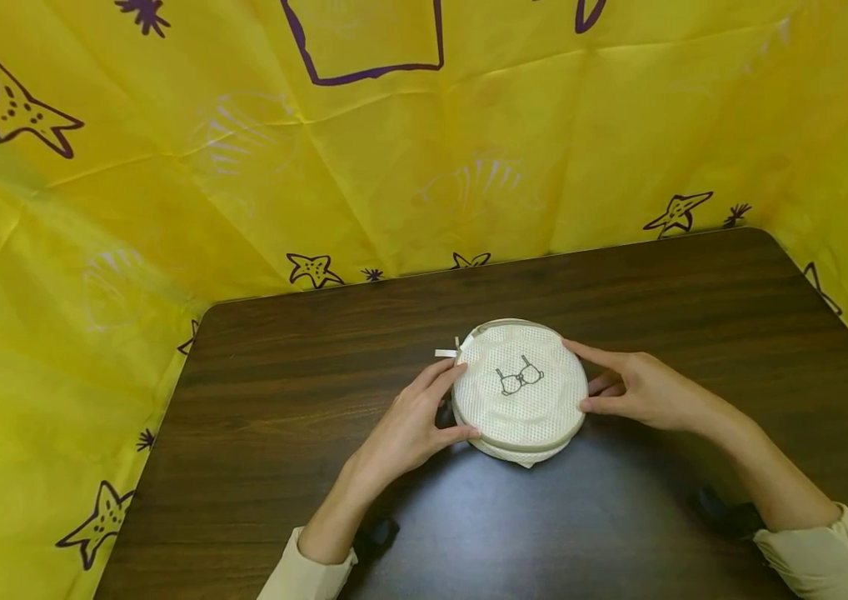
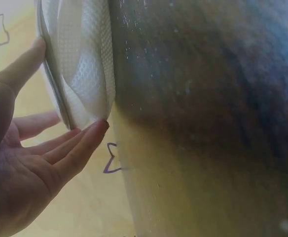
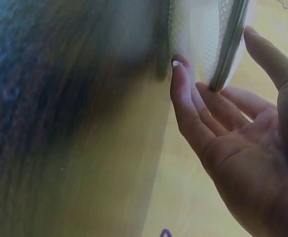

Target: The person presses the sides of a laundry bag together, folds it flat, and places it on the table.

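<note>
A round white mesh laundry bag (image 1: 521, 408) with a zip round its rim lies on the table, a pair of glasses drawn on its top. My left hand (image 1: 412, 421) holds its left side, thumb at the near rim and index finger on the upper edge. On the opposite side my right hand (image 1: 652, 392) grips it the same way. In the left wrist view the fingertips touch the mesh side wall of the bag (image 2: 87, 59). The right wrist view has the thumb against the zipped rim, with fingers along the side wall. A white tag sticks out at the bag's upper left.
The dark wood-grain table (image 1: 304, 392) has rounded far corners. Behind it and along both sides hangs a yellow cloth (image 1: 364, 167) with starfish and shell drawings. Dark straps (image 1: 727, 512) show by the wrists, below cream sleeves (image 1: 836, 550).
</note>
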Demonstrator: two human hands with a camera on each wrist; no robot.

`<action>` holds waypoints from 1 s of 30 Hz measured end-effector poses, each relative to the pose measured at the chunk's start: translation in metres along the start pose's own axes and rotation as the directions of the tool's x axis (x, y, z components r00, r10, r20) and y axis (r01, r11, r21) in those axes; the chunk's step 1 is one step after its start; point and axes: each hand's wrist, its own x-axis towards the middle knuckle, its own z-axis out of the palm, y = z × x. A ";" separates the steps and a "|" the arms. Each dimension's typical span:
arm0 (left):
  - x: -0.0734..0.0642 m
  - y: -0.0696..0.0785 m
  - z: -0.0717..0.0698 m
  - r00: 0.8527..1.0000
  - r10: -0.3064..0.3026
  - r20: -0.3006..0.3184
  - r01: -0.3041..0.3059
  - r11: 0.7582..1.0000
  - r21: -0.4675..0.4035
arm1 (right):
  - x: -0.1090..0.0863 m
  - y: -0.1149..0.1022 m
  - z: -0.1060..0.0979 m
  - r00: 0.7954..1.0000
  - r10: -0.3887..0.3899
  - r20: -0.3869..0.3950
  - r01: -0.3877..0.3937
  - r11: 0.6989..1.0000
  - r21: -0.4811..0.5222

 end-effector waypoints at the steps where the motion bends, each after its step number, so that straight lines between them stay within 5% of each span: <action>1: 0.000 0.000 0.000 1.000 0.001 0.001 -0.001 1.000 -0.002 | 0.000 0.000 0.000 1.000 0.001 0.000 -0.001 1.000 -0.004; 13: -0.004 0.004 -0.003 1.000 0.010 0.010 -0.010 0.999 0.035 | 0.000 -0.007 0.005 0.998 -0.051 -0.038 0.045 0.987 -0.155; 19: -0.007 0.013 -0.006 1.000 0.006 0.000 -0.006 0.991 0.137 | -0.002 -0.017 0.009 0.991 -0.107 -0.086 0.064 0.914 -0.401; 30: -0.001 0.022 0.000 0.983 0.180 -0.019 -0.168 0.945 0.280 | 0.004 -0.027 0.023 0.954 -0.290 -0.069 0.203 0.802 -0.562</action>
